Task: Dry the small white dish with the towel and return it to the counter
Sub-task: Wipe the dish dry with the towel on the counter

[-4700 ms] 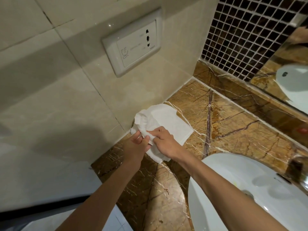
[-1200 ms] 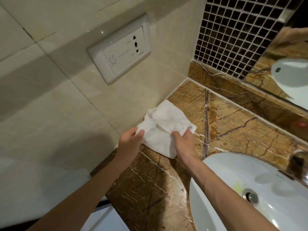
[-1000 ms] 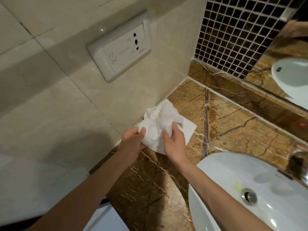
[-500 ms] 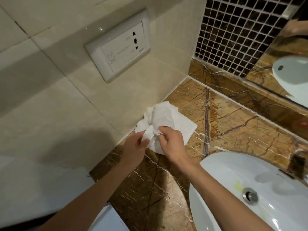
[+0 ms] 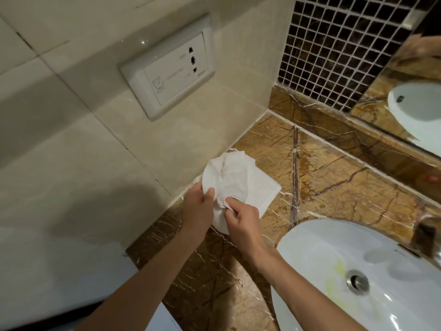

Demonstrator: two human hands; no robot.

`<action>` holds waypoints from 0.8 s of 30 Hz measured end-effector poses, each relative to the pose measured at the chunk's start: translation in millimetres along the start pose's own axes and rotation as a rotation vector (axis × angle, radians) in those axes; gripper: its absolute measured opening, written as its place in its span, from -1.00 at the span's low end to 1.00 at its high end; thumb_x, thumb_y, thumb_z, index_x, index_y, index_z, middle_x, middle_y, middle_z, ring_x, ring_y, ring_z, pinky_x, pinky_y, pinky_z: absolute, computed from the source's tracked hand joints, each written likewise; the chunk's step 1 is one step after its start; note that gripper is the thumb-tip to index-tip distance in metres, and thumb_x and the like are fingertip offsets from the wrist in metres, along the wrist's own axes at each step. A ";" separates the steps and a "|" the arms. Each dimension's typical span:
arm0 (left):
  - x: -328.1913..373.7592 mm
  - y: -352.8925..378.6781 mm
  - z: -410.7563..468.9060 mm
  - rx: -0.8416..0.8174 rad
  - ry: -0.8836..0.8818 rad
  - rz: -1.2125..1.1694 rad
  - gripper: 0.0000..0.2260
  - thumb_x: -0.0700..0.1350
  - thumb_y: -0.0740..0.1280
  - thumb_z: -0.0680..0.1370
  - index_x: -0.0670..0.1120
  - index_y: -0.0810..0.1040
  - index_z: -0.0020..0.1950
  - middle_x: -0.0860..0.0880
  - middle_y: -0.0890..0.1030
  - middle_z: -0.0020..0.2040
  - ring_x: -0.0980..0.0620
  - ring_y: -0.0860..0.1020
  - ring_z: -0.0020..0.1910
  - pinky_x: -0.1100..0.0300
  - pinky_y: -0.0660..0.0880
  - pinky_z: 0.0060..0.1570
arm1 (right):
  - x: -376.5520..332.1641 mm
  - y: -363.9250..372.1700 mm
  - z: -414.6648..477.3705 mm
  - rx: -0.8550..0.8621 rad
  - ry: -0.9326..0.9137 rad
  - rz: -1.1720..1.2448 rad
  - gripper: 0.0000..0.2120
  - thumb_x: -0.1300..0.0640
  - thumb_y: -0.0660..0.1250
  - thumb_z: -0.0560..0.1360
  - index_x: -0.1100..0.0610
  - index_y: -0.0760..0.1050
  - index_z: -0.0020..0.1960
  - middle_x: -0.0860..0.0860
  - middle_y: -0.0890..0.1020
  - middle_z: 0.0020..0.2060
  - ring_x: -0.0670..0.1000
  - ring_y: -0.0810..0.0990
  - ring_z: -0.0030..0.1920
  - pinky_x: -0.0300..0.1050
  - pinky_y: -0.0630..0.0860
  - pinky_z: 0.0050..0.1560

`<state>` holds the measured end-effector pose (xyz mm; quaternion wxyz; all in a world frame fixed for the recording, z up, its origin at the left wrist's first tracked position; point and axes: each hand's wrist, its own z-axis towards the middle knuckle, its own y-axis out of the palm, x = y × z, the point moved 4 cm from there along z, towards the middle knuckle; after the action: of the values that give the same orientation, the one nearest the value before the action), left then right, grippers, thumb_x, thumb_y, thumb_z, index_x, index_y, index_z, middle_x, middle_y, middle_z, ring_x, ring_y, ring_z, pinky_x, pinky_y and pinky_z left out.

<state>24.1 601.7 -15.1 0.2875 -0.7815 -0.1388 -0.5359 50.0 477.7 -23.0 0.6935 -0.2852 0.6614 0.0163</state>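
Observation:
The small white dish (image 5: 210,174) shows only as a glossy curved rim at the left of the bundle; the white towel (image 5: 248,185) drapes over the rest of it. My left hand (image 5: 196,209) grips the dish's lower left edge, thumb on the rim. My right hand (image 5: 241,223) pinches a bunched fold of the towel against the dish's lower side. Both are held just above the brown marble counter (image 5: 334,182), close to the beige tiled wall.
A white basin (image 5: 310,271) with a metal drain (image 5: 357,281) fills the lower right. A tap (image 5: 427,235) stands at its far edge. A white socket plate (image 5: 167,68) is on the wall. Dark mosaic tiles and a mirror (image 5: 417,91) line the back.
The towel has shifted over the dish as my right hand rubbed; the dish's left rim now shows. My right hand has moved slightly down. Both hands stay in the same spot by the wall.

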 end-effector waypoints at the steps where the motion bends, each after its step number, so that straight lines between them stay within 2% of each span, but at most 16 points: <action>1: 0.5 0.5 -0.9 -0.019 0.066 0.084 -0.86 -0.13 0.19 0.55 -0.08 0.55 -0.04 -0.05 0.64 -0.16 -0.04 0.61 -0.14 0.06 0.56 -0.16 | -5.2 -1.4 0.9 -0.003 -0.019 0.006 -0.75 0.33 0.17 0.42 0.10 0.24 -0.37 -0.06 0.28 -0.48 -0.12 0.24 -0.41 -0.15 0.15 -0.37; 4: 2.2 1.7 -4.6 -0.008 0.212 0.313 -0.85 -0.15 0.19 0.58 -0.06 0.45 -0.17 0.08 0.50 -0.34 0.10 0.47 -0.33 0.37 0.31 -0.38 | -17.8 -4.5 3.6 -0.024 -0.078 -0.001 -0.70 0.36 0.17 0.44 0.03 0.40 -0.35 -0.07 0.43 -0.44 -0.09 0.37 -0.37 -0.15 0.24 -0.36; 5: 3.0 2.3 -4.7 -0.005 0.243 0.352 -0.85 -0.16 0.18 0.58 -0.05 0.44 -0.18 0.10 0.47 -0.36 0.14 0.44 -0.36 0.40 0.29 -0.42 | -19.2 -5.9 4.4 -0.027 -0.093 -0.011 -0.71 0.38 0.17 0.45 0.05 0.47 -0.30 -0.04 0.49 -0.39 -0.06 0.43 -0.33 -0.08 0.31 -0.31; 7: 4.9 3.1 -4.0 -0.042 0.285 0.394 -0.88 -0.17 0.18 0.57 -0.09 0.48 -0.11 0.05 0.53 -0.30 0.13 0.47 -0.31 0.41 0.31 -0.37 | -20.7 -8.6 5.2 -0.022 -0.120 -0.035 -0.78 0.39 0.17 0.47 0.16 0.52 -0.22 0.03 0.55 -0.32 0.01 0.49 -0.24 0.01 0.39 -0.21; 9: 4.8 3.0 -5.5 -0.100 0.325 0.426 -0.85 -0.14 0.17 0.58 -0.09 0.53 0.02 0.03 0.60 -0.17 0.08 0.53 -0.19 0.31 0.39 -0.24 | -23.1 -10.4 5.2 0.011 -0.138 -0.050 -0.79 0.39 0.17 0.48 0.16 0.48 -0.21 -0.01 0.50 -0.32 -0.01 0.47 -0.24 -0.06 0.38 -0.21; 12: -3.2 0.9 -16.4 -0.181 0.395 0.537 -0.80 -0.11 0.18 0.60 -0.06 0.53 0.17 0.06 0.58 -0.12 0.04 0.55 -0.10 0.25 0.41 -0.14 | -25.3 -14.0 12.8 0.074 -0.095 -0.066 -0.79 0.46 0.13 0.43 0.19 0.41 -0.18 0.03 0.45 -0.28 0.03 0.43 -0.24 -0.19 0.30 -0.21; 15: -10.4 -2.8 -24.1 -0.213 0.389 0.576 -0.74 -0.14 0.20 0.60 -0.10 0.50 0.28 -0.08 0.63 -0.05 -0.05 0.57 -0.04 0.16 0.46 -0.05 | -27.3 -12.9 22.3 0.038 -0.083 -0.121 -0.77 0.49 0.09 0.35 0.18 0.35 -0.20 0.05 0.42 -0.27 0.10 0.40 -0.24 -0.21 0.21 -0.18; 18: -4.0 -2.7 -23.1 -0.193 0.363 0.522 -0.80 -0.16 0.21 0.60 -0.10 0.53 0.18 -0.02 0.61 -0.10 -0.01 0.57 -0.08 0.18 0.46 -0.09 | -29.6 -8.7 16.2 -0.005 -0.105 -0.132 -0.77 0.45 0.11 0.36 0.12 0.32 -0.22 0.02 0.41 -0.31 0.06 0.38 -0.26 -0.10 0.29 -0.23; 20: 3.7 -2.9 -17.6 -0.159 0.296 0.470 -0.85 -0.17 0.21 0.59 -0.10 0.54 0.08 -0.01 0.61 -0.11 -0.01 0.57 -0.10 0.15 0.47 -0.12 | -29.5 -6.4 8.1 -0.036 -0.150 -0.147 -0.77 0.45 0.13 0.37 0.14 0.39 -0.21 0.02 0.47 -0.31 0.05 0.43 -0.26 0.02 0.37 -0.22; 24: 14.1 -7.5 -7.8 -0.174 0.190 0.345 -0.86 -0.18 0.24 0.58 -0.17 0.58 0.00 -0.11 0.66 -0.14 -0.09 0.60 -0.13 -0.01 0.55 -0.14 | -29.1 -5.9 1.4 -0.086 -0.263 -0.233 -0.65 0.49 0.17 0.36 0.17 0.58 -0.04 0.06 0.66 -0.13 0.05 0.58 -0.09 -0.04 0.49 -0.09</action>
<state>19.6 601.8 2.1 0.3183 -0.7615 0.0718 -0.5601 49.9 483.6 6.1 0.7583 -0.3849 0.5262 0.0011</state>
